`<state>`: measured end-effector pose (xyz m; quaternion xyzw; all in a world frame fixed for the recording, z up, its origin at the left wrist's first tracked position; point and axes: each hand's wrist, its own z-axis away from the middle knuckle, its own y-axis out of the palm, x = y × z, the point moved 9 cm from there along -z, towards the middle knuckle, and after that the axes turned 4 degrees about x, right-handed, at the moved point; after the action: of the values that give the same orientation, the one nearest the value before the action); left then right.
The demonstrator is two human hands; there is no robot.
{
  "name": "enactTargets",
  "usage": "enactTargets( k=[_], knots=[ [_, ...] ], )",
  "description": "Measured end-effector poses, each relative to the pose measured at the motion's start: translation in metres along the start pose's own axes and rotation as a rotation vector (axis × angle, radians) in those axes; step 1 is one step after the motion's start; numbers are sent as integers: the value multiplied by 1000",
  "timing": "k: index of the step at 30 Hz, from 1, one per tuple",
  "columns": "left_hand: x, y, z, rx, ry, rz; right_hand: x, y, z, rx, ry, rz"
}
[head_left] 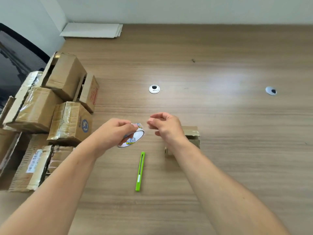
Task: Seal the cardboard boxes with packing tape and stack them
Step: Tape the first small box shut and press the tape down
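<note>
Clamps tape roll (131, 138) in left hand (116, 131), right hand (165, 126) pinched just right of it, hold on tape unclear.

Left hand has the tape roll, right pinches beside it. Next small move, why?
Likely draw the right hand away from the tape roll to pull out a strip: the left hand grips it, right fingertips pinch at its edge, and the small box lies near.

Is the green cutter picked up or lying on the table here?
Lying on the table. The cutter rests flat between the forearms, untouched; the left hand holds the tape roll.
</note>
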<state>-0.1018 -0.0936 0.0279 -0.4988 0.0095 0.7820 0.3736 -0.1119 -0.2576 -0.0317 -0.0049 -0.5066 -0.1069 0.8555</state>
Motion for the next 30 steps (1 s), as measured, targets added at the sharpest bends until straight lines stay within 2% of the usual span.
enactTargets(
  k=[6, 11, 15, 17, 19, 24, 30],
  knots=[
    [-54, 64, -43, 184, 58, -152, 6, -105, 26, -213, -35, -58],
    [-67, 98, -73, 178, 7, -304, -11, -154, 34, -333, -26, -186],
    [-71, 111, -83, 144, -53, -550, -23, -183, 34, -375, 0, -212],
    [-69, 112, -84, 134, -98, -719, -31, -194, 33, -391, 20, -209],
    [-66, 110, -85, 119, -119, -791, -37, -201, 32, -377, 36, -211],
    [-66, 106, -82, 68, -54, -770, -54, -202, 24, -332, 99, -237],
    [-45, 108, -94, 38, -111, -816, -85, -187, 14, -370, 196, -396]
  ],
)
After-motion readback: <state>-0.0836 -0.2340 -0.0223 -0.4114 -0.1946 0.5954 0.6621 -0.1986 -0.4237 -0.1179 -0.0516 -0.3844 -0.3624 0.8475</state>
